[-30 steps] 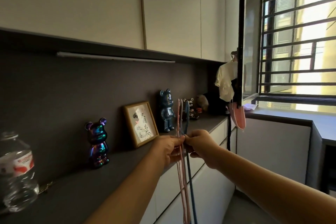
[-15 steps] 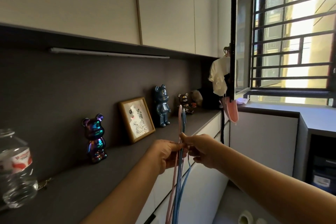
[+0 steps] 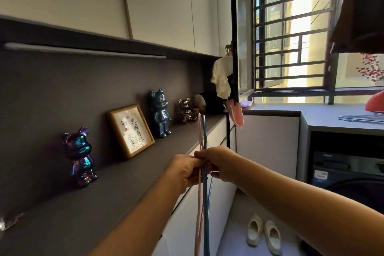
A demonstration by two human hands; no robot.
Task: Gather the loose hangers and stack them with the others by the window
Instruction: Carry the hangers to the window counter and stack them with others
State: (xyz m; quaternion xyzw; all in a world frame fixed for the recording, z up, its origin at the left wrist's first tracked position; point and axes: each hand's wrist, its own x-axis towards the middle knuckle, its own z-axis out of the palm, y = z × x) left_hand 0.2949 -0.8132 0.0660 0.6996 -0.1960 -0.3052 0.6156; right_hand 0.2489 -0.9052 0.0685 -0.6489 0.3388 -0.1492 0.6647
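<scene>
From the head view, both hands meet in front of the dark counter [image 3: 128,185] and share one bundle of thin hangers [image 3: 204,199], pink and blue, held upright edge-on with the hooks pointing up past the counter's front edge. The left hand [image 3: 186,169] is closed around the bundle from the left; the right hand [image 3: 218,162] is closed on it from the right, fingers curled over the wires just below the hooks. The hangers' lower ends drop past the white cabinet fronts toward the floor, where a pair of pale shoes [image 3: 264,234] lies.

Along the counter's back edge stand an iridescent bear figure [image 3: 80,157], a framed picture [image 3: 131,130], a dark blue bear [image 3: 160,113] and a small silver bear [image 3: 184,110].

On the grey sill [image 3: 324,112] under the barred window [image 3: 291,33], at its right end, another stack of hangers [image 3: 361,119] lies flat, well apart from the hands.
</scene>
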